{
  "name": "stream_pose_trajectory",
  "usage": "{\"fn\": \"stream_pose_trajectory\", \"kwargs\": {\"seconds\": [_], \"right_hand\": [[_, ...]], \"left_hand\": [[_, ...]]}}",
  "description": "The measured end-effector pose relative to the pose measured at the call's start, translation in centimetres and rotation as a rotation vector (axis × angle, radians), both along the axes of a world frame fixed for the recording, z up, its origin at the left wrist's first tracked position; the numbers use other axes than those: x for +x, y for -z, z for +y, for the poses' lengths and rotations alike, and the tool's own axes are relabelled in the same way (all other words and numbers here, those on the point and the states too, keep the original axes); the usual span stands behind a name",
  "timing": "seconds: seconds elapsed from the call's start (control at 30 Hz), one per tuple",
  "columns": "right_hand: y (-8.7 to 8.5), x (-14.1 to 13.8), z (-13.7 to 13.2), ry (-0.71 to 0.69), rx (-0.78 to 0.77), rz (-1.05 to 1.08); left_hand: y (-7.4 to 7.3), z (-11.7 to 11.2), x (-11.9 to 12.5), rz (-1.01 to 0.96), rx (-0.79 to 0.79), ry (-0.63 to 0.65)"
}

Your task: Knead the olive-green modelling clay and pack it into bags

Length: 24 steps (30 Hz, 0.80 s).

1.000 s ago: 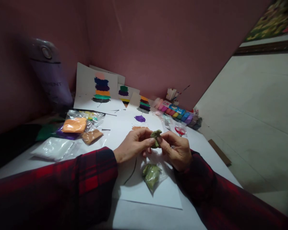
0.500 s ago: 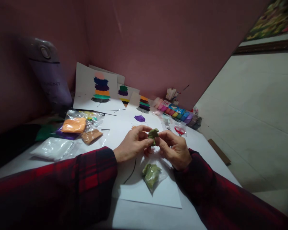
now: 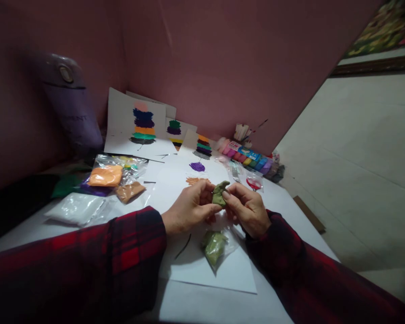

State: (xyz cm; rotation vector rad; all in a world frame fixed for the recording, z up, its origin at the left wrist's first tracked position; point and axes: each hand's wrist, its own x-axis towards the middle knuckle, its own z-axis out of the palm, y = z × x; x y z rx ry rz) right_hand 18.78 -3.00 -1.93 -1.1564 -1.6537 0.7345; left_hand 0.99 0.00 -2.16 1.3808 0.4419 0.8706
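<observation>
A lump of olive-green modelling clay is pinched between my two hands, above the white paper. My left hand grips its left side with thumb and fingers. From the right, my right hand presses its thumb on the clay's face. Just below the hands lies a clear bag of the same green clay, resting on a sheet of paper with a dark curved line. Partly behind my left hand, an orange scribbled patch shows on the paper, under a purple patch.
At left lie bags of orange clay, brown clay and white clay. Behind them stands a purple bottle. Painted sheets lean on the wall. A fork, red-handled item and multicoloured clay pack lie back right.
The green clay has been turned and shows a taller, broader face. My right thumb has moved up onto it, and my left fingers have shifted slightly.
</observation>
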Motion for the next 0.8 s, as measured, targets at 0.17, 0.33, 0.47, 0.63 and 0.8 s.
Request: {"fn": "stream_pose_trajectory", "kwargs": {"seconds": [0.17,0.33,0.47,0.63,0.8], "right_hand": [[0.15,0.09,0.16,-0.035,-0.03,0.055],[0.32,0.21,0.09,-0.044,-0.033,0.071],[0.35,0.29,0.01,-0.054,-0.031,0.065],[0.33,0.29,0.02,-0.024,-0.007,0.035],[0.42,0.31,-0.11,0.008,0.014,-0.003]], "left_hand": [[-0.04,-0.07,0.08,0.013,0.016,-0.024],[-0.42,-0.36,0.07,0.062,0.03,-0.073],[-0.58,-0.55,-0.02,0.082,0.038,-0.092],[-0.64,-0.26,-0.08,0.075,0.018,-0.08],[-0.74,0.38,-0.22,0.02,-0.002,-0.021]]}}
